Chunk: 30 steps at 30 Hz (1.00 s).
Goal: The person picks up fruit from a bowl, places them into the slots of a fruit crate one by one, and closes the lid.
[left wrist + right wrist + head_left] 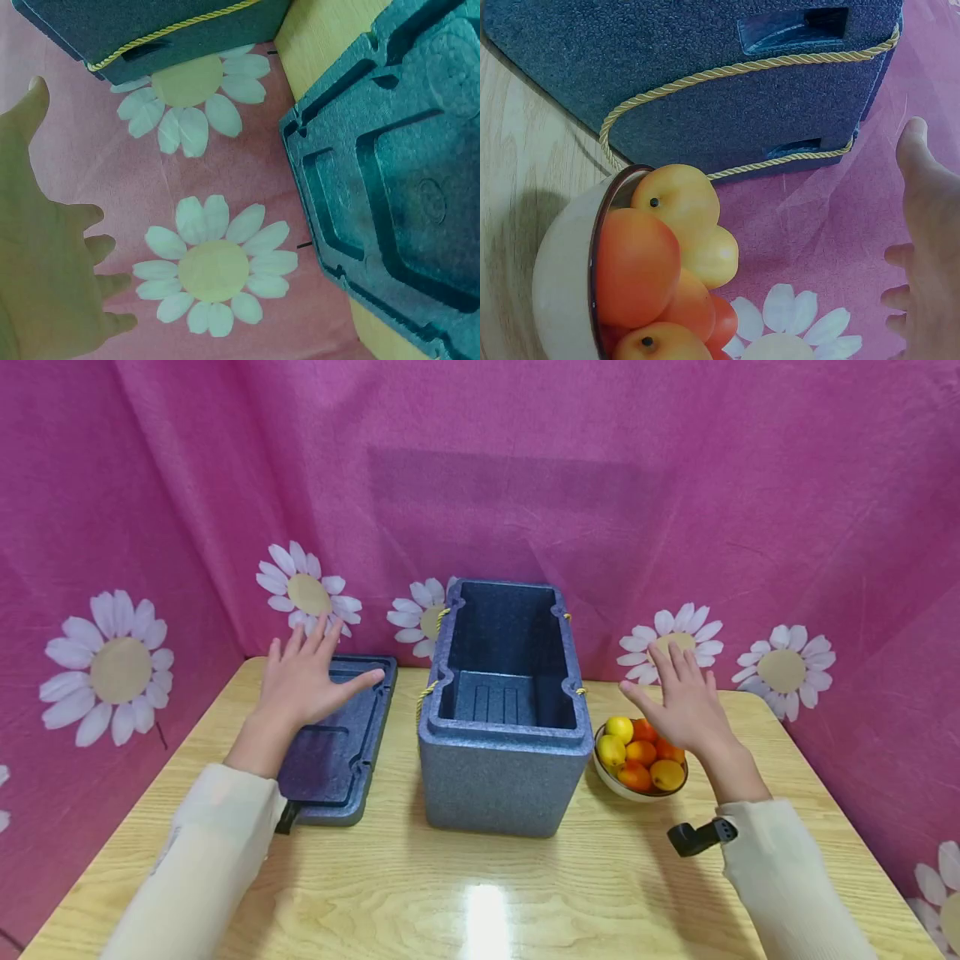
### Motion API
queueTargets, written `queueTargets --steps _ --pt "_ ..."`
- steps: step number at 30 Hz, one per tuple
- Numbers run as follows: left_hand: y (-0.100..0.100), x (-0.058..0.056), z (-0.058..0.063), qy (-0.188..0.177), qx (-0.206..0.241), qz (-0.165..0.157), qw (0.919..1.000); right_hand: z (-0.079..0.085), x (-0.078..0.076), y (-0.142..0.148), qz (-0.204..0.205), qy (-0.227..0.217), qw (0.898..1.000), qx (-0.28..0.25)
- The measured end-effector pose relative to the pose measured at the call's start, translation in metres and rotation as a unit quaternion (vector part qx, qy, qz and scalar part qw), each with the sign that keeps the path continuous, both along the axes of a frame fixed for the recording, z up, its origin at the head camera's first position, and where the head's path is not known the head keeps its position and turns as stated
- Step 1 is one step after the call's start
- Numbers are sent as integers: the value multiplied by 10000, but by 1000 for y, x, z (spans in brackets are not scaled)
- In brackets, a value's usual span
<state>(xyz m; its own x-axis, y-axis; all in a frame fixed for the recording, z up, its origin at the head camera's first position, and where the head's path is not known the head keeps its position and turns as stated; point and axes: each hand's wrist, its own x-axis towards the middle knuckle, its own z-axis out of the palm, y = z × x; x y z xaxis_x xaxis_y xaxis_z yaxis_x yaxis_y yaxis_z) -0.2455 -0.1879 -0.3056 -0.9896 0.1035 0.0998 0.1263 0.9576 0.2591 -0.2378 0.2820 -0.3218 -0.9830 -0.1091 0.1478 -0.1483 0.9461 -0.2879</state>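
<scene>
A dark grey foam box (495,785) stands without its lid mid-table, its inside bare to the floor. To its left lies the lid (322,760), underside up, with moulded grooves. My left hand (303,685) hovers over the lid, fingers spread and holding nothing. On the box's right is a white bowl (562,277) with a brown rim, heaped with yellow and orange fruit (641,753). Above and beside that bowl my right hand (686,706) is held in the air, fingers extended, touching nothing. A yellow twisted rope (727,71) runs along the box's side.
The wooden table (420,893) backs onto a pink cloth (525,510) printed with white daisies, which also encloses both sides. A black wrist camera mount (701,837) sticks out from the right sleeve. Handle recesses (795,30) are cut into the box side.
</scene>
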Motion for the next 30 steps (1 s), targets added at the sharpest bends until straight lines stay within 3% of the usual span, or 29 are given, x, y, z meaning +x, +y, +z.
queueTargets --steps 12,18,21,25,30 --pt "8 10 -15 224 139 -93 9996 -4 10 -1 272 135 9995 -130" --pt "16 14 -17 25 823 -149 9965 -9 18 0 406 212 9987 -231" --pt "21 16 -13 -341 1447 -247 9886 -13 23 2 431 201 9986 -231" --pt "29 17 -6 -825 2258 -406 9698 -17 28 3 454 49 9987 -237" --pt "38 17 2 -1137 2731 -508 9539 -22 33 3 481 -146 9985 -216"
